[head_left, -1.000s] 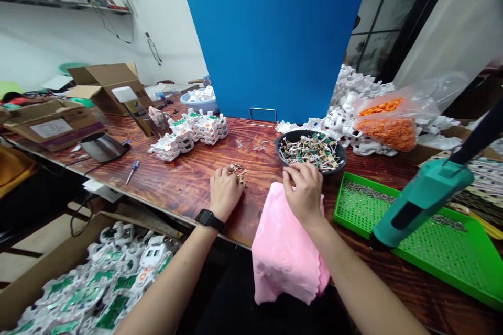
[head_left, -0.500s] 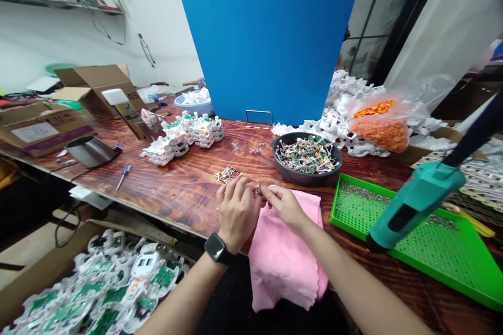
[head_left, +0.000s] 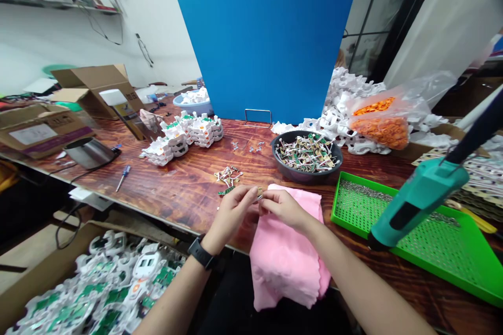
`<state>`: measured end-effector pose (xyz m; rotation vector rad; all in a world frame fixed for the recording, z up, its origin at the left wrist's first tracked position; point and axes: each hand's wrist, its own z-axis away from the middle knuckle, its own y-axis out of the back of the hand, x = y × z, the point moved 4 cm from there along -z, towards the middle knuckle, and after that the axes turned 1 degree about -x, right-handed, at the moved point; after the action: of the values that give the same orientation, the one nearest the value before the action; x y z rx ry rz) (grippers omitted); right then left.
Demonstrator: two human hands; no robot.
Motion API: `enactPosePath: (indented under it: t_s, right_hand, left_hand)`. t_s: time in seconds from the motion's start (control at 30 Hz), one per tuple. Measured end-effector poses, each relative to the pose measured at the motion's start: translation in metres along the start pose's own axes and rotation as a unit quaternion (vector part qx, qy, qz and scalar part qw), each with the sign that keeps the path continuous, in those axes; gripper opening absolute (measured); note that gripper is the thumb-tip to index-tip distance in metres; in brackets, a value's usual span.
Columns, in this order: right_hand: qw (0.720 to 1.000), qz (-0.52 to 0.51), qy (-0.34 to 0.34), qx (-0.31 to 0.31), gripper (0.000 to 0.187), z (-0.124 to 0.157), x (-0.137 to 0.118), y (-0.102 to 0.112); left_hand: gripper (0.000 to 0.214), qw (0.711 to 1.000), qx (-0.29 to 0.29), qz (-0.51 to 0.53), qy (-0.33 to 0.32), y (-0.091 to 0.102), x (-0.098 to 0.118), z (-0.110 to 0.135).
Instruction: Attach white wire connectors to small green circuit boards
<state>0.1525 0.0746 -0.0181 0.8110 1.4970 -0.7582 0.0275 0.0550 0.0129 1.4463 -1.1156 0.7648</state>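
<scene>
Between my two hands is a small tan circuit board [head_left: 259, 193], partly covered by the fingers. My left hand [head_left: 233, 214], with a dark watch strap on its wrist, pinches it from the left. From the other side, my right hand [head_left: 283, 208] closes its fingertips at the same piece, over the edge of a pink cloth [head_left: 288, 256]. Just beyond the left fingers lie a small pile of tan parts with wires [head_left: 228, 174] and a green circuit board strip [head_left: 226, 191]. A dark bowl [head_left: 277, 165] heaped with similar small boards stands past the right hand.
A green tray [head_left: 440, 267] of small metal pieces is at right, with a teal electric screwdriver [head_left: 418, 204] hanging over it. Stacked white housings [head_left: 173, 138] and a screwdriver [head_left: 123, 178] lie left. A cardboard box [head_left: 88, 227] of housings sits below the table edge.
My left hand has turned so its thumb side faces up, baring the tan board. The green strip now shows beside the small pile. My right hand stays at nearly the same place.
</scene>
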Motion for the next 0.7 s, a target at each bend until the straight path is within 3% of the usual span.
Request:
enactPosePath:
  t_s: [0.07,0.3,0.47,0.7]
  right_hand:
    - [1.000,-0.004,-0.007,-0.004,0.021,0.001,0.000,0.000]
    - [0.999,-0.023,-0.027,-0.013,0.031,0.002,-0.004,0.001]
    - [0.996,-0.077,-0.023,-0.035,0.029,0.003,-0.007,-0.002]
    - [0.997,-0.060,-0.025,-0.036,0.029,0.003,-0.006,-0.002]
  left_hand:
    - [0.025,1.000,-0.022,0.004,0.006,0.003,0.001,-0.001]
    - [0.022,1.000,-0.012,-0.017,0.013,0.008,0.009,0.001]
    - [0.023,0.998,0.029,0.033,0.037,0.012,0.000,0.002]
    - [0.021,0.996,0.036,0.075,0.046,0.010,-0.010,0.006]
